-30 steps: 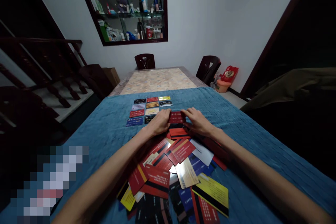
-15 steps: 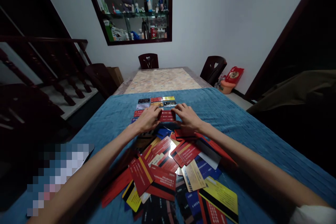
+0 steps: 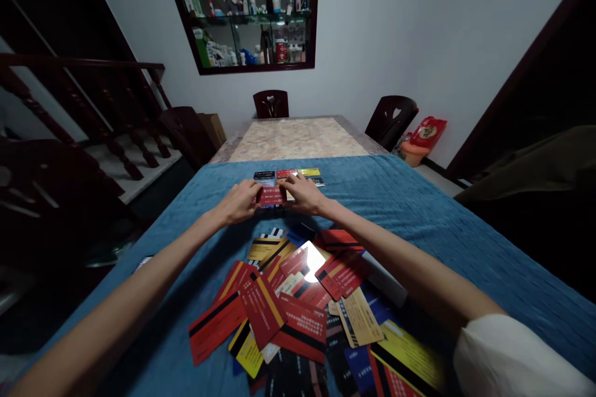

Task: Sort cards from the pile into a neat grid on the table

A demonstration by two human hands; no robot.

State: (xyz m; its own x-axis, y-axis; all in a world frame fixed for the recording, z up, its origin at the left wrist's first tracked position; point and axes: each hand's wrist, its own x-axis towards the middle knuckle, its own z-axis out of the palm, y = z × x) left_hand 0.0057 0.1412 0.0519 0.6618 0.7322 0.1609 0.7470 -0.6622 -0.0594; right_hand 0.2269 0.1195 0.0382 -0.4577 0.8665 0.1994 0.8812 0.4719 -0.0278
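Observation:
A red card (image 3: pixel 270 196) with pale lettering is stretched between my two hands, over the near part of a neat layout of cards. My left hand (image 3: pixel 239 201) pinches its left edge, and my right hand (image 3: pixel 305 194) grips the right edge. Behind it, a black card (image 3: pixel 264 174), another red card (image 3: pixel 285 172) and a yellow card (image 3: pixel 310 172) lie side by side in the far row. My hands and the held card hide much of the nearer rows. Closer to me, a loose pile of overlapping cards (image 3: pixel 302 329) spreads between my forearms, many showing magnetic stripes.
A blue cloth (image 3: pixel 186 285) covers the near table, and a patterned tabletop (image 3: pixel 288 138) extends beyond it. Dark chairs (image 3: pixel 271 104) stand around the table. A shelf niche (image 3: pixel 256 18) is set in the wall, and a railing (image 3: pixel 93 99) runs along the left.
Both hands have carried the red card forward and to the left, from beside the pile to over the laid-out cards. The view has shifted slightly.

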